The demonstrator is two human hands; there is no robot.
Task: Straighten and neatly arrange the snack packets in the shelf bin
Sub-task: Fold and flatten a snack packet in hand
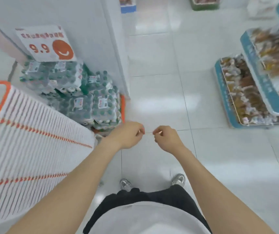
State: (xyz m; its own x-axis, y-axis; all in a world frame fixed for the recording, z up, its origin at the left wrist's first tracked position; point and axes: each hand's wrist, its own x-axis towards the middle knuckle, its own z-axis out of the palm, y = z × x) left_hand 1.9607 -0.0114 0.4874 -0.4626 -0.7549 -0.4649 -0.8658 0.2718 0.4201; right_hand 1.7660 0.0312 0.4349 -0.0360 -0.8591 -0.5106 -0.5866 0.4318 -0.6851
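Note:
Blue-fronted shelf bins stand at the right, blurred by motion. The lower shelf bin (226, 97) holds several brown and pale snack packets (247, 97) lying in an untidy row. A higher bin (252, 53) holds more packets (274, 51). My left hand (128, 135) and my right hand (166, 138) hover close together over the floor in the aisle, well left of the bins. Both have curled fingers with the fingertips drawn in, and I see nothing clearly held in either.
Shrink-wrapped bottle packs (84, 98) are stacked at the left under a 9.9 price sign (45, 44), beside a white pillar (105, 39). A white and orange slatted rack (25, 141) fills the near left. Glossy white floor tiles (160, 73) run down the aisle.

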